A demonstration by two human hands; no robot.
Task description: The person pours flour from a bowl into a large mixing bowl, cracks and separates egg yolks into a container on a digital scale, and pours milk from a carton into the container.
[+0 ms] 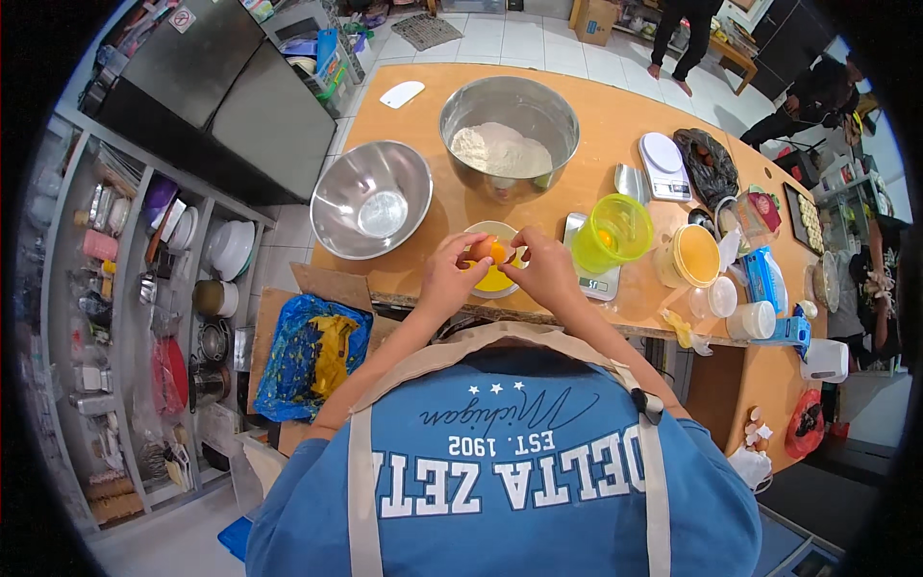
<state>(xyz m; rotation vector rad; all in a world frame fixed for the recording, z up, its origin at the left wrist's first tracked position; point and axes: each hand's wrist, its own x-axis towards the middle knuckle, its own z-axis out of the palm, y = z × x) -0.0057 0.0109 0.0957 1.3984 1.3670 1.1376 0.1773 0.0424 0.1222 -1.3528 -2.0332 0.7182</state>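
Note:
A cracked egg (480, 251) with its orange yolk showing is between my hands, above a small white bowl (492, 228). My left hand (448, 276) grips the brown shell. My right hand (544, 273) pinches the egg's other side, where a pale bit of shell shows by the fingertips. Yellow liquid (494, 283) lies in the bowl below, partly covered by my fingers. Just right of my right hand, a translucent green cup (633, 231) stands on a kitchen scale (603, 287); something yellow-orange shows inside the cup.
Flour (510, 152) fills the bottom of a deep steel mixing bowl (565, 133) beyond my hands. A wider steel bowl (336, 207) stands left. To the right are a second scale (663, 159), a yellow tub (694, 258) and white jars (752, 321). A blue-lined box (288, 356) sits below the table edge.

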